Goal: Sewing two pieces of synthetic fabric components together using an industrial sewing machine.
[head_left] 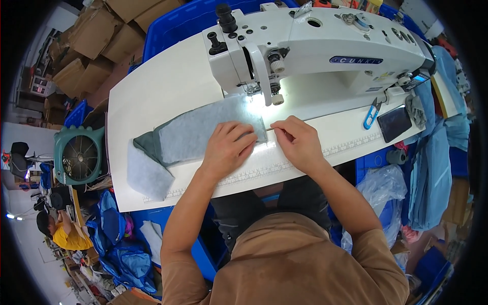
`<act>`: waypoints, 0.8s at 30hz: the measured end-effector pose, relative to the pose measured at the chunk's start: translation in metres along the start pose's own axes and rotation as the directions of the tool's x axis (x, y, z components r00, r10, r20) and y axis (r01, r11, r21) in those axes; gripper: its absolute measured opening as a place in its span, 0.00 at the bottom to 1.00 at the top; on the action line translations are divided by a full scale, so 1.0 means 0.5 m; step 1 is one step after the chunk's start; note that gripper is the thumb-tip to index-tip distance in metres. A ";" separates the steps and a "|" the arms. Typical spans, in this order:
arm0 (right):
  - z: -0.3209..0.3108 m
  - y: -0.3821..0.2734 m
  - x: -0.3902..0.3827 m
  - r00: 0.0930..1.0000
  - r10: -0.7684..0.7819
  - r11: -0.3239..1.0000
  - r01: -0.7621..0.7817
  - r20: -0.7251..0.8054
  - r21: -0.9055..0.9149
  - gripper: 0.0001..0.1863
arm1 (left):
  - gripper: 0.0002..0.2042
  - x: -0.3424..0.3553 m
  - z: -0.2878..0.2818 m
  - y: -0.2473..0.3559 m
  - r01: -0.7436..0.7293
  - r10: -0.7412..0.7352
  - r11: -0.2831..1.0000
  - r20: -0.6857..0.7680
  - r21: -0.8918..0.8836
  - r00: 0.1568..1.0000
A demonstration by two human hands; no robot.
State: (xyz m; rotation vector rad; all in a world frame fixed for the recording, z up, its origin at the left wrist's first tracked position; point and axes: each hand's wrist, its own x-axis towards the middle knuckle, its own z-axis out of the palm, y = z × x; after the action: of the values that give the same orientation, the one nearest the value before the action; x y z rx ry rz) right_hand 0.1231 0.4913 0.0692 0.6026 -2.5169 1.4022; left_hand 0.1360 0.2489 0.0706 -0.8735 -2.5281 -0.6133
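A long piece of pale grey padded fabric point(190, 131) with a dark green edge lies on the white sewing table, its right end beneath the lit needle area of a white sewing machine point(315, 51). Its left end folds over, showing a green side and a whitish flap point(147, 170). My left hand point(231, 147) rests on the fabric near its right end, fingers bent and lying against it. Just beyond the fabric's right edge, my right hand point(297, 142) is closed in a pinch; a thin sliver shows at the fingertips, too small to name.
Blue-handled thread snips point(372, 114) and a dark phone point(394, 123) lie on the table's right side. A printed ruler scale point(264, 163) runs along the front edge. At left stands a green fan point(79, 155); blue fabric point(432, 173) hangs at right. Another person point(66, 231) sits far left.
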 end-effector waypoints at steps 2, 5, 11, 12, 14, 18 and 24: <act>0.000 0.000 0.000 0.999 0.019 1.000 -0.019 -0.030 0.011 0.06 | 0.11 0.002 0.000 0.000 0.000 0.000 1.000 0.002 -0.009 1.000; 0.004 -0.001 -0.004 0.999 -0.027 0.999 0.026 -0.047 -0.027 0.06 | 0.11 0.003 0.000 -0.002 0.001 -0.001 1.000 0.011 -0.024 1.000; 0.002 -0.001 -0.001 0.996 0.023 0.999 -0.021 -0.089 0.031 0.06 | 0.11 0.006 -0.001 0.000 0.009 -0.008 0.999 0.031 -0.040 0.999; 0.001 -0.001 0.000 0.994 0.038 0.998 -0.033 -0.099 0.048 0.06 | 0.11 0.006 -0.001 0.000 0.011 -0.010 0.999 0.030 -0.037 0.999; -0.001 -0.001 0.001 0.992 0.055 0.997 -0.048 -0.109 0.065 0.05 | 0.11 0.004 -0.001 0.001 0.014 -0.013 0.999 0.029 -0.033 1.000; 0.003 0.001 -0.001 0.991 0.067 0.994 -0.057 -0.114 0.089 0.05 | 0.11 0.007 -0.004 0.004 0.017 -0.016 1.000 0.035 -0.021 0.999; -0.004 -0.002 0.001 0.999 -0.049 0.998 0.050 -0.016 0.045 0.06 | 0.11 0.005 0.004 -0.003 0.038 -0.037 0.998 0.025 -0.059 0.999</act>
State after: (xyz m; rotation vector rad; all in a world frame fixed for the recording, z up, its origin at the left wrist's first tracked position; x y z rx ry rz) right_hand 0.1230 0.4925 0.0711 0.6557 -2.4468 1.4449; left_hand 0.1330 0.2501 0.0697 -0.8601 -2.5646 -0.6974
